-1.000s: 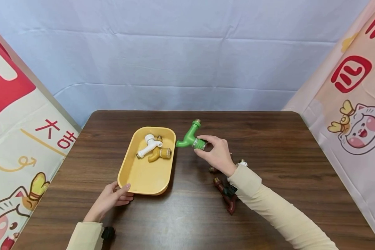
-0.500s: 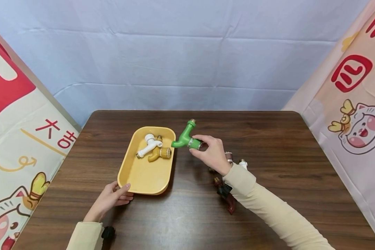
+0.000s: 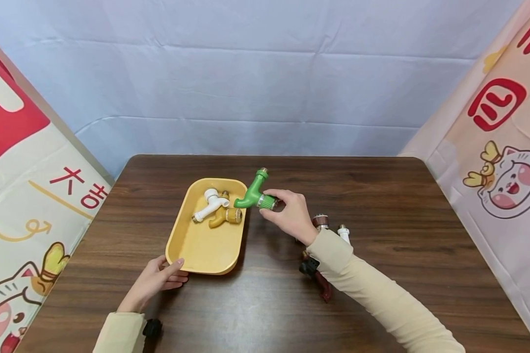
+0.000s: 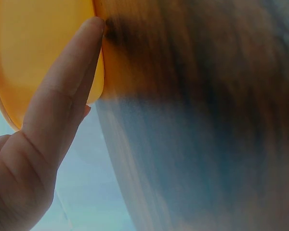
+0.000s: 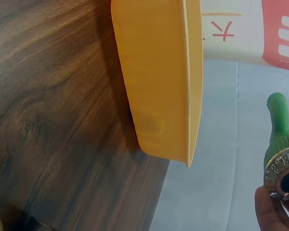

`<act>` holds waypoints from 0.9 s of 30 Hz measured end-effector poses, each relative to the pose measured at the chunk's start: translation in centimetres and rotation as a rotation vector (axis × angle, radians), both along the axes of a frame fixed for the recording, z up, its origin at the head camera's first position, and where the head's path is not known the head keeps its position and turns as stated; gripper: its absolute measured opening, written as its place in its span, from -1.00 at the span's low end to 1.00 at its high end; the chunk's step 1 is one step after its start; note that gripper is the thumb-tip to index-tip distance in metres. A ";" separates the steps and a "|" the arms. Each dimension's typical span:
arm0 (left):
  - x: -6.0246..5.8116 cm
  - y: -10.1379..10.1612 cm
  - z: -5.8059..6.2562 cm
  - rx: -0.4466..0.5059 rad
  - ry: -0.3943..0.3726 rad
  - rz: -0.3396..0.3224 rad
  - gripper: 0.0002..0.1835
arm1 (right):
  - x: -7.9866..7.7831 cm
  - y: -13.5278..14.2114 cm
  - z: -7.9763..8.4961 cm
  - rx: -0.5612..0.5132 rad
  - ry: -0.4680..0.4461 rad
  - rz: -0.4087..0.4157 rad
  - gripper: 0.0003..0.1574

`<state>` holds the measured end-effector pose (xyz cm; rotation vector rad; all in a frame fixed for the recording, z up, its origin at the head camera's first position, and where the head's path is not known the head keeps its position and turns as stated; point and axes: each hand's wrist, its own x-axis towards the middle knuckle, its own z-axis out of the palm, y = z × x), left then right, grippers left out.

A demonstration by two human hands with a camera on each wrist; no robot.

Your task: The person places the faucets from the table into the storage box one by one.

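My right hand (image 3: 289, 213) pinches the ribbed knob of a green tap (image 3: 250, 195) between thumb and fingertips. The spout of that tap overlaps the right rim of a yellow tray (image 3: 200, 257) in the head view, and its brass-threaded end points away. In the right wrist view the green tap (image 5: 279, 113) appears at the right edge, apart from the tray wall (image 5: 154, 82). A white tap (image 3: 211, 208) and a mustard-yellow tap (image 3: 221, 217) lie inside the tray, crossing. My left hand (image 3: 154, 279) grips the tray's near left corner, thumb (image 4: 62, 86) over the rim.
On the dark wooden table (image 3: 402, 211), right of the tray, lie a dark red tap (image 3: 324, 287), a tap with a brown knob (image 3: 320, 221) and a white tap (image 3: 344, 233), partly hidden by my right arm. A pale cloth (image 3: 265, 88) hangs behind the table.
My right hand has moved left with the green tap, whose spout now reaches across the tray's right rim. The left hand and the tray have stayed put.
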<state>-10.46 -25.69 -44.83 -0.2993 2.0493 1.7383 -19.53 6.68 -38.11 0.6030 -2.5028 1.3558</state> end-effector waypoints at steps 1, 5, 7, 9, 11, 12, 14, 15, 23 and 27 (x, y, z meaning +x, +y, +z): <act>0.0 0.0 0.0 0.001 0.001 0.000 -0.44 | 0.0 -0.1 0.0 0.000 0.000 0.001 -0.56; 0.0 0.0 0.0 0.004 0.005 0.001 -0.46 | -0.1 -0.5 0.2 0.002 -0.002 0.008 -0.55; 0.0 0.0 0.0 0.006 0.007 0.001 -0.46 | -0.1 -0.7 0.3 0.003 -0.003 0.014 -0.55; 0.0 0.0 0.0 0.007 0.008 0.000 -0.45 | -0.1 -0.9 0.4 0.003 -0.008 0.024 -0.55; 0.0 0.0 0.0 0.008 0.009 -0.002 -0.45 | -0.2 -1.0 0.3 0.002 -0.014 0.030 -0.55; 0.0 0.0 0.0 0.010 0.009 -0.003 -0.44 | -0.2 -1.1 0.3 0.000 -0.016 0.033 -0.55; 0.0 0.0 0.0 0.011 0.008 -0.004 -0.43 | -0.3 -1.2 0.2 0.002 -0.019 0.034 -0.55; 0.0 0.0 0.0 0.011 0.008 -0.004 -0.43 | -0.3 -1.3 0.2 0.005 -0.019 0.033 -0.55; 0.0 -0.1 -0.1 0.009 0.004 -0.001 -0.42 | -0.5 -2.0 0.4 0.025 -0.024 0.038 -0.56; 0.0 -0.1 0.0 0.011 0.006 0.002 -0.41 | -0.7 -2.3 0.3 0.045 -0.015 0.046 -0.57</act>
